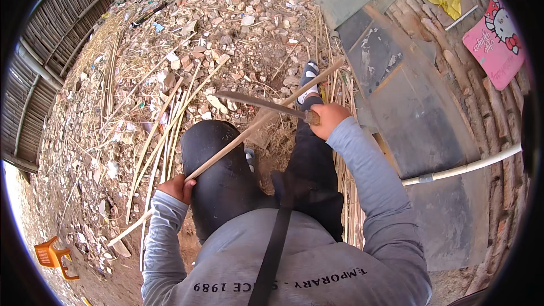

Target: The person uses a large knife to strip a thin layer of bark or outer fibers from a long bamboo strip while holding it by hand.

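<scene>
My left hand (177, 188) is closed around a long pale strip of split bamboo (226, 148), beside my left knee. The strip slants up and away to the right across my lap, and its near end sticks out below the hand. My right hand (330, 119) grips the handle of a machete (260, 102), whose blade points left. That blade crosses the strip; whether the two touch, I cannot tell. More split bamboo strips (170, 130) lie on the ground left of my knee.
Rubble and dry straw (226, 28) cover the ground ahead. At right, dark flat panels (419, 113) lean by a brick wall (501, 209), with a white pipe (464, 169) across them. An orange plastic chair (52, 255) stands lower left. A stick fence (62, 22) rises upper left.
</scene>
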{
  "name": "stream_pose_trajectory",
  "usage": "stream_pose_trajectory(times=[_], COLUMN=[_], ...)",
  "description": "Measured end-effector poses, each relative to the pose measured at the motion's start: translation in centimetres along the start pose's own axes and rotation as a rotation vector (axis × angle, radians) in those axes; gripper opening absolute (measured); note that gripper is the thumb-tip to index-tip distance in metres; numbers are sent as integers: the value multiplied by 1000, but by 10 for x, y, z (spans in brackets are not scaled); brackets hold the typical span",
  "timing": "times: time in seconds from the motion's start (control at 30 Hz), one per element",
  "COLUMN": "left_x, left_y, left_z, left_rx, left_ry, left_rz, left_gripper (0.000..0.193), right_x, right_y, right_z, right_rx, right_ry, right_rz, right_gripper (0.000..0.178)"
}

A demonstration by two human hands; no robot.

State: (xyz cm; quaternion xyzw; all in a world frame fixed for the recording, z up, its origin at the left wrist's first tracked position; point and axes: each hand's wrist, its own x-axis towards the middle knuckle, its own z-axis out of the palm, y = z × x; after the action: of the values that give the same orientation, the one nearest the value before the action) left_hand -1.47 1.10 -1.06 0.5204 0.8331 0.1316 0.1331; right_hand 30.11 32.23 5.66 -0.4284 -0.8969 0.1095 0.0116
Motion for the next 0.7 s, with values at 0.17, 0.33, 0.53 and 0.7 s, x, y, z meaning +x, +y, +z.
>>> stream_pose_trajectory(times=[0.17,0.33,0.53,0.7], left_x=[8,-2,-14,-11], left_y=[8,9,23,26], left_z=[-4,0,-5,-14], left_rx=[-43,-92,-73,-59], left_ry=[-65,-10,46,100], left_rz=[-4,20,67,217], left_gripper=[40,35,31,33], right_x=[11,-19,-62,-95], right_y=[51,42,2,-17], right_z=[17,27,13,1], right_rx=[259,535,1062,1249], right_ry=[169,222,115,187], right_rz=[213,159,112,20], right_gripper=[35,47,27,37])
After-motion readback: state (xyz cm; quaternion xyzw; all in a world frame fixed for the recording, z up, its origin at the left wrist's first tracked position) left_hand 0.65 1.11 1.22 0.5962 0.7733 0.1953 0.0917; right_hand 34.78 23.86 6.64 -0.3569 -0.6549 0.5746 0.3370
